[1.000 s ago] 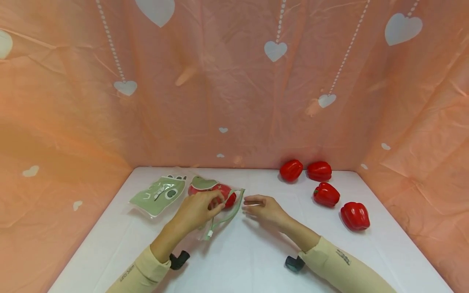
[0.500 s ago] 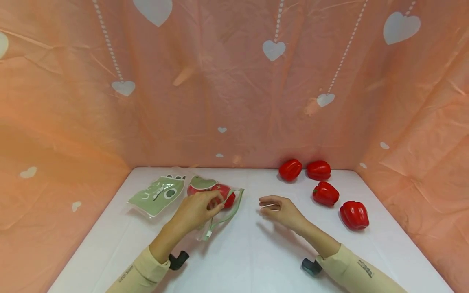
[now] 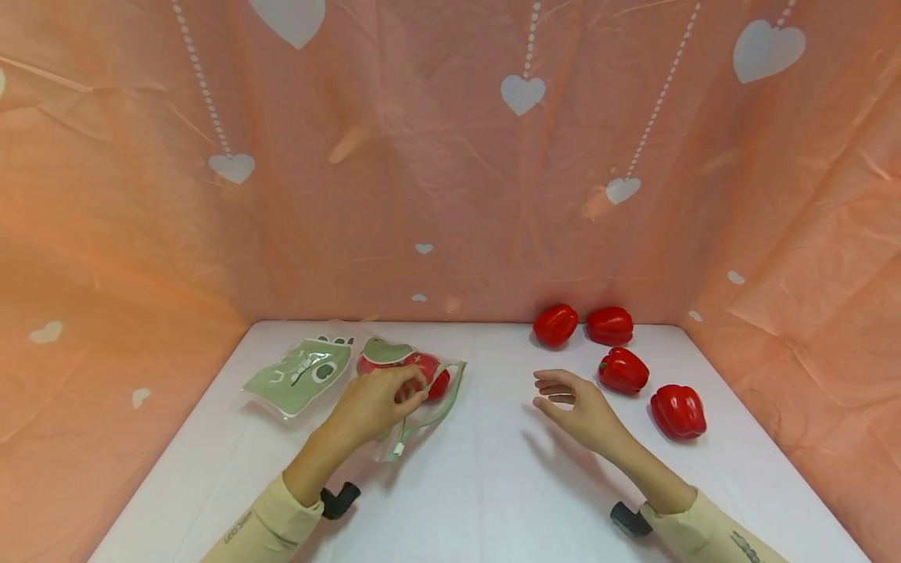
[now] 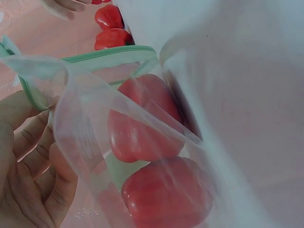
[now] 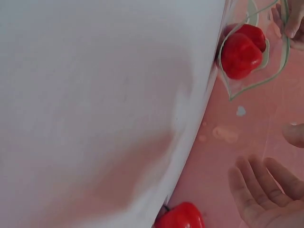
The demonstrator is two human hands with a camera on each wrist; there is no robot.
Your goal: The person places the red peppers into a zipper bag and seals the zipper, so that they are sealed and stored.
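Observation:
My left hand (image 3: 376,403) pinches the rim of a clear zip bag (image 4: 109,54) with a green zip edge, holding its mouth apart. Inside the bag, in the left wrist view, lie a red bell pepper (image 4: 147,118) and another bell pepper (image 4: 166,192), seen through the plastic. My right hand (image 3: 584,410) hovers over the white table, fingers spread loosely with nothing between them. Just right of it on the table are a bell pepper (image 3: 624,371) and, nearer the front, a larger-looking bell pepper (image 3: 678,412).
Further back stand a bell pepper (image 3: 555,325) and one more bell pepper (image 3: 610,326), near the peach curtain (image 3: 479,195). A second clear bag (image 3: 299,379) with a green cartoon face lies at the left. The white table (image 3: 486,500) meets curtain on three sides.
My right hand has moved away from the bag's mouth, rightward to near the loose bell peppers. The left hand keeps its grip on the bag in the same place.

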